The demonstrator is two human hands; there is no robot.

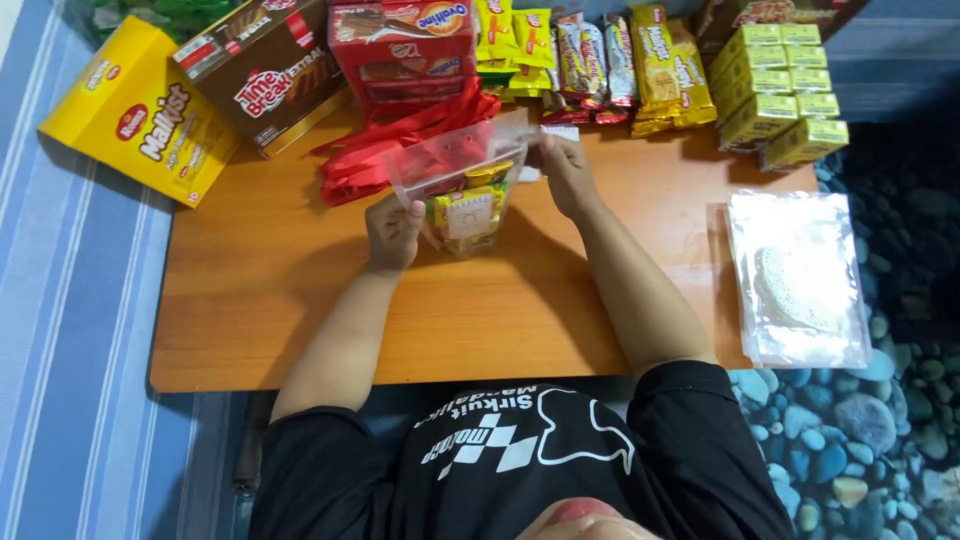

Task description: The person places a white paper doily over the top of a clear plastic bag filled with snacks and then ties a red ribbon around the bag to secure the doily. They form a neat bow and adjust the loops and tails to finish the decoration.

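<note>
A clear plastic pouch (pixel 463 186) stands upright on the wooden table (pixel 300 310), filled with several small yellow and red snack packets. My left hand (pixel 392 232) grips its left edge near the top. My right hand (pixel 565 172) pinches the pouch's upper right corner. A bundle of red ribbons (pixel 385 148) lies just behind the pouch.
A yellow cracker box (pixel 140 110) and a brown box (pixel 265 65) sit at the back left. Red boxes (pixel 400 45), rows of snack packs (pixel 600 65) and small yellow-green cartons (pixel 780 85) line the back. A stack of clear pouches (pixel 798 280) lies at the right.
</note>
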